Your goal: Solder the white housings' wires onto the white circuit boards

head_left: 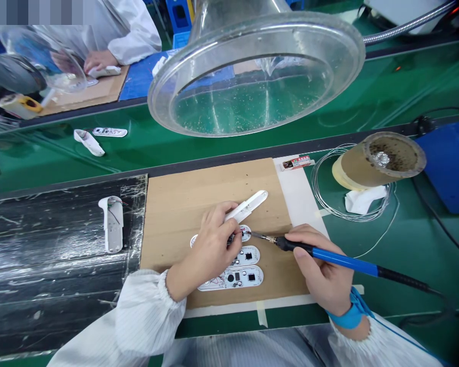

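My right hand grips a soldering iron with a blue handle. Its tip meets the far end of the uppermost white circuit board. Over that board lies my left hand, thumb and fingers pinched close to the iron's tip; what they hold is too small to make out. Two more circuit boards, a middle one and a near one, lie side by side below, partly covered by the left hand. A white plastic housing rests just beyond the left fingers.
Cardboard covers the work spot. A clear fume hood hangs above. On the right stand a round tip-cleaning pot and a solder wire coil. Another housing lies on the black mat. Opposite, a co-worker's hand works.
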A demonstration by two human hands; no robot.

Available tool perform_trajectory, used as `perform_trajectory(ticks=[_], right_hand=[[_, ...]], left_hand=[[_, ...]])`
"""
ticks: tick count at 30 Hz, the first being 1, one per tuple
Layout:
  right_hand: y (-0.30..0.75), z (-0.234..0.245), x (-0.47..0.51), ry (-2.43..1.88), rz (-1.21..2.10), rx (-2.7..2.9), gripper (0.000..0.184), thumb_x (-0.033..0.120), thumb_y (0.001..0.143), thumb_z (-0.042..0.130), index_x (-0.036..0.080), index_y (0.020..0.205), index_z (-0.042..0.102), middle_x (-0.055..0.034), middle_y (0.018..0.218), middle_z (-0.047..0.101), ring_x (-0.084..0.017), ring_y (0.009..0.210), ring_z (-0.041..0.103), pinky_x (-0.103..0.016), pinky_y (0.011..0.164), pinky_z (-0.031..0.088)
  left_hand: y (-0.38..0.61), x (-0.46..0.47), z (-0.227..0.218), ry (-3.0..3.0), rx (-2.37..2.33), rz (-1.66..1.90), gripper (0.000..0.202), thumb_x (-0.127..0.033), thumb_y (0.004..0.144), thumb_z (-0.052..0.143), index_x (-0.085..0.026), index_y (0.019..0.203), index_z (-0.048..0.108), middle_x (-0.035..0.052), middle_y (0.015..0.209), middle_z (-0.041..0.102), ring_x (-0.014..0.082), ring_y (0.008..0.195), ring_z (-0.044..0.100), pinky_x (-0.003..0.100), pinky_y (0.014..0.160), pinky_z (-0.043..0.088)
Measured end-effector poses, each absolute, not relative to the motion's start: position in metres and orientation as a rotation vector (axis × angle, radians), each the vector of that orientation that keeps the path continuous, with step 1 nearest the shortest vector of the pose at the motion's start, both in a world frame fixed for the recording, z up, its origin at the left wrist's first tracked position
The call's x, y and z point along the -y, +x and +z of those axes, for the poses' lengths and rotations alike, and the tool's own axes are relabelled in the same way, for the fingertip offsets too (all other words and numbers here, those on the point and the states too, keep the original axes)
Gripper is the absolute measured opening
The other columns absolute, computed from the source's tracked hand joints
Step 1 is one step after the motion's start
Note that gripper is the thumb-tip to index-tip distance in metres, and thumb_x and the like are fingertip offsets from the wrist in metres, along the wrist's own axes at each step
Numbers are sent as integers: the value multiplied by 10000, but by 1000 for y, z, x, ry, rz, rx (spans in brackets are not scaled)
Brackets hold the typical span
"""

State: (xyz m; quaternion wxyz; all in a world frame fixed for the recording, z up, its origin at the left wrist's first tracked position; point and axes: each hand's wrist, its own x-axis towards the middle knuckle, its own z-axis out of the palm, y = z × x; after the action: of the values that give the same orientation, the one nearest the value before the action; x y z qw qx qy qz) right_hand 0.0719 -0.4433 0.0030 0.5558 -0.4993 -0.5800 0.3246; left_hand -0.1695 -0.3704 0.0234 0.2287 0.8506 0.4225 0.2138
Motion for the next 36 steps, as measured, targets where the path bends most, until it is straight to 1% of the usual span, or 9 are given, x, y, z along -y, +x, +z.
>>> perform_trajectory(ticks=[8, 19, 22, 25, 29, 33, 36], right_hand=[[73, 1, 443, -1175, 736, 1347, 237, 121, 1003, 661, 273, 1132, 788, -34, 999, 767, -196, 968, 733, -312, 810, 616], [75, 2, 444, -1176, 682, 1291, 232, 125, 1000, 662, 271, 1114, 800, -23, 967, 772, -190, 926, 744, -310, 773, 613], [75, 1, 445, -1177, 685, 1280, 221, 133, 997, 669, 269, 1103, 806, -28, 969, 775, -197, 923, 746, -318, 770, 614], [75, 1, 445, -1180, 683, 1262, 213, 140, 992, 675, 266, 1097, 811, -33, 963, 779, -206, 915, 750, -332, 770, 617], [75, 1, 446, -1189, 675, 1237, 211, 144, 987, 677, 265, 1084, 819, -41, 962, 789, -223, 901, 759, -354, 758, 621], [76, 2, 446, -1186, 697, 1216, 209, 149, 990, 674, 265, 1080, 823, -49, 954, 790, -234, 895, 759, -369, 750, 622], [76, 1, 447, -1183, 712, 1208, 198, 163, 992, 680, 270, 1078, 823, -49, 955, 790, -236, 891, 757, -369, 742, 621]], left_hand=[[-168, 371, 22, 2360, -1174, 596, 152, -91, 1017, 590, -197, 907, 597, 144, 1454, 577, 323, 1335, 591, 546, 1083, 538], [-169, 370, 20, 2348, -1166, 618, 155, -90, 1022, 579, -202, 914, 591, 142, 1439, 585, 319, 1325, 598, 559, 1088, 532], [-171, 371, 20, 2307, -1178, 614, 152, -115, 1044, 572, -206, 929, 614, 142, 1447, 579, 319, 1362, 588, 557, 1095, 535], [-174, 370, 22, 2233, -1179, 604, 137, -156, 1071, 578, -218, 983, 661, 138, 1471, 563, 316, 1410, 565, 558, 1128, 527], [-179, 369, 24, 2148, -1154, 610, 114, -191, 1083, 600, -232, 1044, 699, 130, 1475, 568, 304, 1419, 564, 552, 1146, 531], [-180, 368, 27, 2134, -1141, 580, 129, -192, 1082, 605, -229, 1026, 715, 131, 1482, 575, 307, 1408, 573, 569, 1141, 534], [-179, 368, 29, 2172, -1134, 556, 148, -176, 1074, 608, -233, 1005, 726, 127, 1487, 582, 308, 1404, 571, 561, 1134, 540]])
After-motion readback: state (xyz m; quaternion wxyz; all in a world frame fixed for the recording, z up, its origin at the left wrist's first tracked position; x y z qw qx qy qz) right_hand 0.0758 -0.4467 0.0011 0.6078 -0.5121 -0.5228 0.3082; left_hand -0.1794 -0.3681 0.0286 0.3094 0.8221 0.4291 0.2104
